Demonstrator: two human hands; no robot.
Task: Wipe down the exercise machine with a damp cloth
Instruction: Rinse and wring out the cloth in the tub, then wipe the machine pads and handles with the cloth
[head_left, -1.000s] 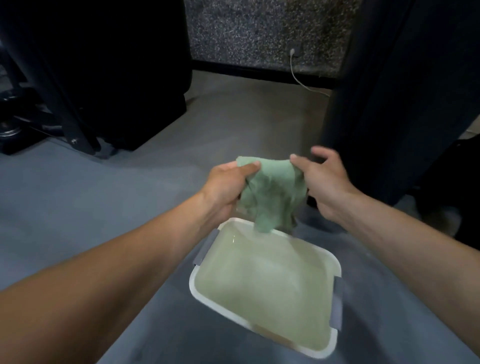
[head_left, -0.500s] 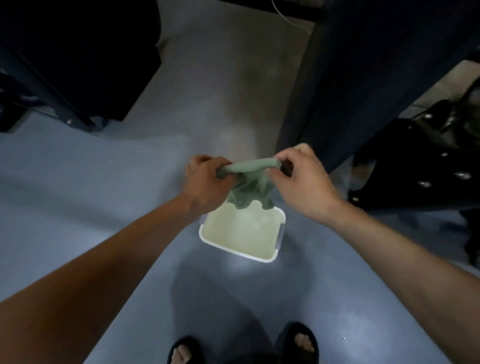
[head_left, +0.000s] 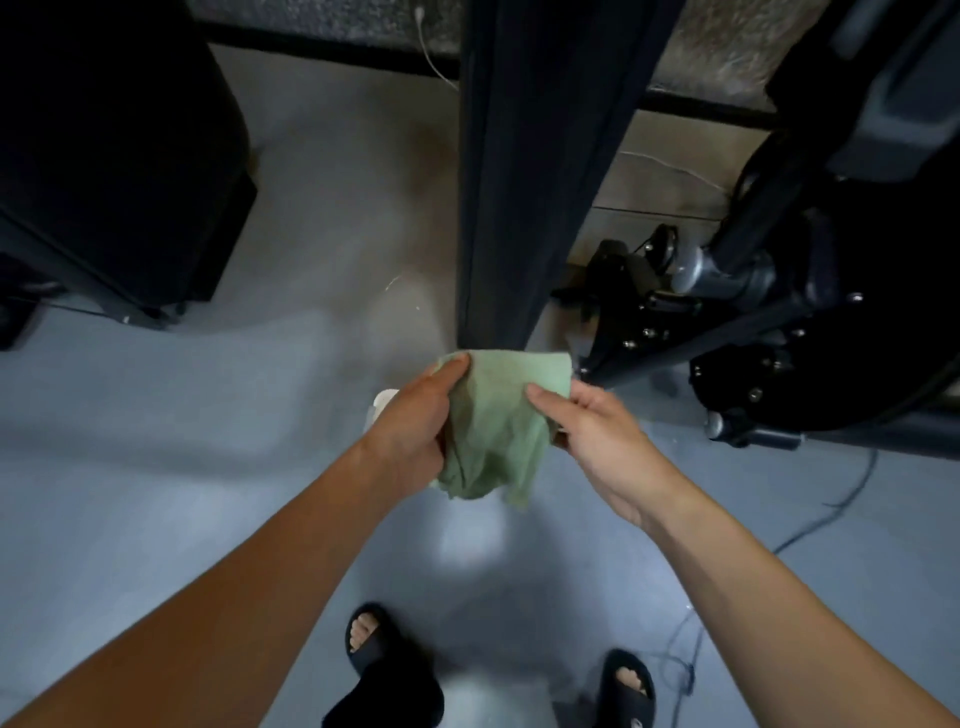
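A green cloth (head_left: 493, 426) hangs bunched between my two hands at the middle of the head view. My left hand (head_left: 415, 421) grips its left side, thumb over the top edge. My right hand (head_left: 587, 431) pinches its right side with thumb and fingers. The black exercise machine (head_left: 779, 322) stands to the right, with a metal joint, bolts and a dark round housing. Its tall dark upright post (head_left: 514, 171) rises just behind the cloth. A white tub (head_left: 382, 402) peeks out behind my left hand, almost wholly hidden.
Another large black machine (head_left: 109, 171) fills the upper left. A thin cable (head_left: 831, 514) trails over the grey-blue floor at the right. My feet in black sandals (head_left: 374, 639) are at the bottom. A white cord (head_left: 431, 52) runs down the far wall.
The view has risen and the tub has dropped out of sight behind my arms. The cloth, twisted tight half a second ago, now hangs looser between my hands.
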